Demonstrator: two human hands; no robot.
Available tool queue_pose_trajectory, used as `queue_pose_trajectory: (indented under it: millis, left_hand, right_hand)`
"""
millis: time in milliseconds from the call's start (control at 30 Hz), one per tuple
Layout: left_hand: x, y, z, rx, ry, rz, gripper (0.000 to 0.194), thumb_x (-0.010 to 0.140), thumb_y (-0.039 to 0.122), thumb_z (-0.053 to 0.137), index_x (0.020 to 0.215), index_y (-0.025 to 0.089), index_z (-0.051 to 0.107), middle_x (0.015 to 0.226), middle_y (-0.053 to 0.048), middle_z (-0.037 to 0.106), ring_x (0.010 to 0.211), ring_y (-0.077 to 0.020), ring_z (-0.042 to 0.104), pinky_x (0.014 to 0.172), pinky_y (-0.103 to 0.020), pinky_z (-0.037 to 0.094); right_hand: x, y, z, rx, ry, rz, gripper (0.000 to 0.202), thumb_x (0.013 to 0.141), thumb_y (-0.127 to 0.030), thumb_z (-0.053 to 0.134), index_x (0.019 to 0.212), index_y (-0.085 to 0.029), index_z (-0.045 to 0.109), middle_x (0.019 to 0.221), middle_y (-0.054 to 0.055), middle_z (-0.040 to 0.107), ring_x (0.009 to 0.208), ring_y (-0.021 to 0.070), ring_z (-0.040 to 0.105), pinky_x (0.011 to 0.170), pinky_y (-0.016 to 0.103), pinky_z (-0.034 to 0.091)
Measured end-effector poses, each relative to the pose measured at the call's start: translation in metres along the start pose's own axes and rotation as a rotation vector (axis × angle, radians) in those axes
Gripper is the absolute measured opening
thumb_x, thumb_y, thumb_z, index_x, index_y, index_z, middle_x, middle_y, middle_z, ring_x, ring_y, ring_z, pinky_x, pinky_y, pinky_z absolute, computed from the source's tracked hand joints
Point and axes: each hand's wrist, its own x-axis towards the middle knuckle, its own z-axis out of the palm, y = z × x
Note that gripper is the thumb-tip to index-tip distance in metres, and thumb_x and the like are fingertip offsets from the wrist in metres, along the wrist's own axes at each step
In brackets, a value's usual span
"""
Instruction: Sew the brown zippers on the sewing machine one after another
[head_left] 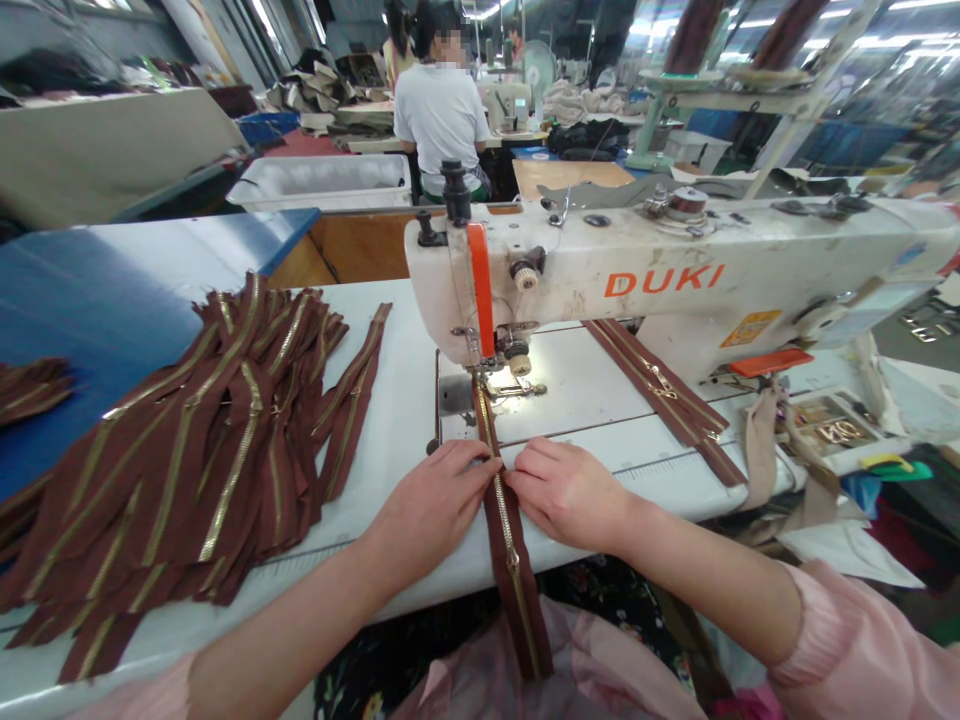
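A brown zipper strip (511,555) with gold teeth runs from under the needle of a white sewing machine (570,265) down over the table edge toward my lap. My left hand (442,492) pinches its left edge, just below the needle area. On the right edge, at the same height, the fingers of my right hand (564,490) are closed on the strip. The fingertips of both hands almost meet over the teeth. A zipper pull sits on the strip below my hands. The machine's lamp lights the metal plate beside the needle.
A large pile of brown zippers (225,440) covers the table's left side. More zippers (660,385) lie under the machine arm. At the right is a tray of small metal parts (832,425). A person in a white shirt (441,120) sits beyond a white bin (322,182).
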Motion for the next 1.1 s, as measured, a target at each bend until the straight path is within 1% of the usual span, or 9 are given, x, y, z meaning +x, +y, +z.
queue_pose_trajectory:
  millis: [133, 300, 467, 567, 700, 867, 1100]
  left_hand:
    - [-0.0001, -0.0003, 0.0001, 0.01, 0.003, 0.009, 0.025, 0.09, 0.01, 0.042, 0.105, 0.013, 0.063, 0.098, -0.01, 0.061, 0.093, -0.0217, 0.057, 0.085, -0.038, 0.053]
    - [0.0, -0.0016, 0.0005, 0.035, -0.001, 0.022, 0.025, 0.09, 0.008, 0.042, 0.105, 0.012, 0.062, 0.099, -0.01, 0.06, 0.093, -0.0226, 0.056, 0.084, -0.038, 0.052]
    - [-0.0004, 0.0, -0.0013, 0.033, -0.023, 0.007, 0.025, 0.089, 0.008, 0.043, 0.105, 0.012, 0.062, 0.097, -0.01, 0.061, 0.091, -0.0224, 0.057, 0.083, -0.038, 0.053]
    - [-0.0006, 0.0, -0.0016, 0.053, -0.023, 0.005, 0.026, 0.09, 0.01, 0.042, 0.106, 0.013, 0.063, 0.104, -0.011, 0.062, 0.097, -0.0231, 0.057, 0.086, -0.04, 0.052]
    - [-0.0013, -0.0027, -0.0008, 0.126, -0.039, 0.051, 0.028, 0.09, 0.011, 0.042, 0.107, 0.013, 0.063, 0.115, -0.013, 0.063, 0.107, -0.0243, 0.056, 0.094, -0.043, 0.049]
    - [-0.0033, -0.0067, 0.0014, 0.187, -0.093, 0.091, 0.03, 0.09, 0.009, 0.04, 0.11, 0.014, 0.062, 0.117, -0.01, 0.065, 0.109, -0.0216, 0.058, 0.095, -0.04, 0.049]
    - [-0.0021, -0.0067, -0.0008, 0.216, -0.12, 0.08, 0.029, 0.089, 0.008, 0.043, 0.11, 0.014, 0.062, 0.116, -0.009, 0.066, 0.107, -0.0216, 0.06, 0.094, -0.038, 0.049]
  right_hand:
    - [-0.0028, -0.0001, 0.0005, 0.012, -0.001, 0.034, 0.023, 0.092, -0.015, 0.045, 0.08, -0.013, 0.064, 0.074, 0.006, 0.057, 0.075, 0.0197, 0.047, 0.065, 0.03, 0.042]
    - [-0.0031, -0.0002, 0.002, 0.013, 0.006, 0.052, 0.02, 0.093, -0.016, 0.046, 0.087, -0.012, 0.065, 0.077, 0.006, 0.058, 0.076, 0.0201, 0.048, 0.066, 0.031, 0.043]
    - [-0.0002, -0.0016, 0.0031, -0.01, -0.027, 0.069, 0.018, 0.093, -0.015, 0.048, 0.086, -0.012, 0.064, 0.077, 0.005, 0.057, 0.077, 0.0198, 0.047, 0.066, 0.031, 0.042]
    - [0.0001, -0.0023, 0.0025, -0.02, -0.058, 0.067, 0.016, 0.092, -0.014, 0.049, 0.085, -0.013, 0.063, 0.078, 0.005, 0.056, 0.077, 0.0198, 0.047, 0.067, 0.031, 0.042]
    - [-0.0007, -0.0023, 0.0016, -0.012, -0.094, 0.059, 0.015, 0.092, -0.013, 0.048, 0.087, -0.013, 0.062, 0.08, 0.006, 0.056, 0.08, 0.02, 0.047, 0.071, 0.032, 0.042]
    - [-0.0015, -0.0026, 0.0027, -0.006, -0.1, 0.062, 0.017, 0.093, -0.013, 0.045, 0.088, -0.013, 0.061, 0.08, 0.006, 0.055, 0.08, 0.0203, 0.047, 0.072, 0.033, 0.042]
    - [-0.0021, -0.002, 0.0041, 0.026, -0.112, 0.072, 0.015, 0.093, -0.014, 0.046, 0.09, -0.013, 0.061, 0.082, 0.006, 0.056, 0.081, 0.0203, 0.047, 0.074, 0.033, 0.041]
